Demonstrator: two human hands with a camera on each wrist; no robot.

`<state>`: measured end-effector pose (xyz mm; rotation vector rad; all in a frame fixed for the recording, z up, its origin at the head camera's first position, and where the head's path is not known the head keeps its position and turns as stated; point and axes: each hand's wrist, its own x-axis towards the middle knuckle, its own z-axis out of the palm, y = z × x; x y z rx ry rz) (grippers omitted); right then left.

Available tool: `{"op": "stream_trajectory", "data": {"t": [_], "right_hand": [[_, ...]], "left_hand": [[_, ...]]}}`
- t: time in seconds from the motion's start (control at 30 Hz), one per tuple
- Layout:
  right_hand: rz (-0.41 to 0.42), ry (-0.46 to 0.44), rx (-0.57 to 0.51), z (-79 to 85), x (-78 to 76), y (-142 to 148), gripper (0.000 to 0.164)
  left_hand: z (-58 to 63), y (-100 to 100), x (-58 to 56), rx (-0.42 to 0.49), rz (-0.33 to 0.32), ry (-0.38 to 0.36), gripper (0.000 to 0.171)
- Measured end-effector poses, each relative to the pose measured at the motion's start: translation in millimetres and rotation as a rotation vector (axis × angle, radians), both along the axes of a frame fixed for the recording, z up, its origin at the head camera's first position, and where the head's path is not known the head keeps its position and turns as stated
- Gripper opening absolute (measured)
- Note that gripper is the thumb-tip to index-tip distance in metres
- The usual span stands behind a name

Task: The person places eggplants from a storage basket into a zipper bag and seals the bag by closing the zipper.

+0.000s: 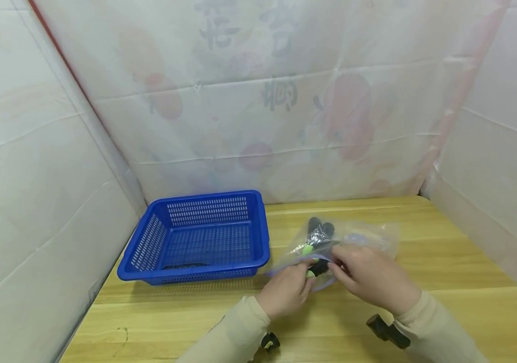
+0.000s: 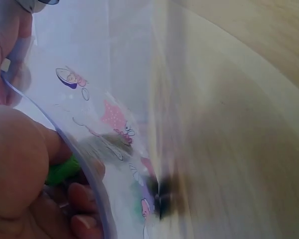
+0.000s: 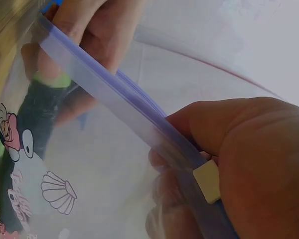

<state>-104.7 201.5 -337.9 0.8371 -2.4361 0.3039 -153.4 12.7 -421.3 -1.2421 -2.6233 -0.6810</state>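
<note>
A clear zip bag [image 1: 376, 237] with a purple-blue zip edge and cartoon sea prints lies on the table, its mouth facing me. My right hand [image 1: 367, 272] pinches the zip edge [image 3: 114, 89] of the bag beside a cream-coloured slider [image 3: 207, 181]. The left hand [image 1: 287, 287] reaches into the mouth, its fingers curled round the green end [image 2: 63, 170] of a black, handle-like rod [image 1: 319, 267]. More black rounded ends [image 1: 328, 230] and a green piece [image 1: 307, 249] show through the plastic farther in.
Left of the bag stands a blue perforated basket [image 1: 260, 252] with a thin dark item [image 1: 184, 265] low at its near side. Printed white cloth [image 1: 249, 116] hangs behind the wooden table [image 1: 331, 333] and along both sides. Black straps [image 1: 387, 331] circle my wrists.
</note>
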Motion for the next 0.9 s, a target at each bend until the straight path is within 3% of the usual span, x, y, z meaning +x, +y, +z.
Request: {"op": "stream_trajectory", "data": {"t": [0.27,0.43,0.53,0.67,0.8,0.9], "right_hand": [[0.029,0.000,0.003,-2.3,2.4,-4.5,0.031],[0.044,0.008,0.001,-5.0,3.1,-10.2,0.031],[0.065,0.016,0.001,-7.1,3.8,-14.4,0.032],[0.095,0.024,0.002,-10.4,4.6,-20.4,0.033],[0.116,0.035,0.007,-13.8,5.2,-25.1,0.034],[0.124,0.043,0.012,-16.1,5.7,-27.4,0.034]], "left_hand": [[-4.9,0.7,0.3,-0.006,0.046,0.007,0.036],[-7.7,2.9,0.4,-0.063,0.055,0.053,0.021],[-8.9,3.6,0.4,-0.104,0.066,0.041,0.009],[-11.9,3.1,0.5,-0.131,0.080,0.020,0.021],[-18.9,3.0,-0.4,-0.151,0.090,0.115,0.029],[-23.7,4.3,-1.6,-0.146,0.115,0.172,0.023]]}}
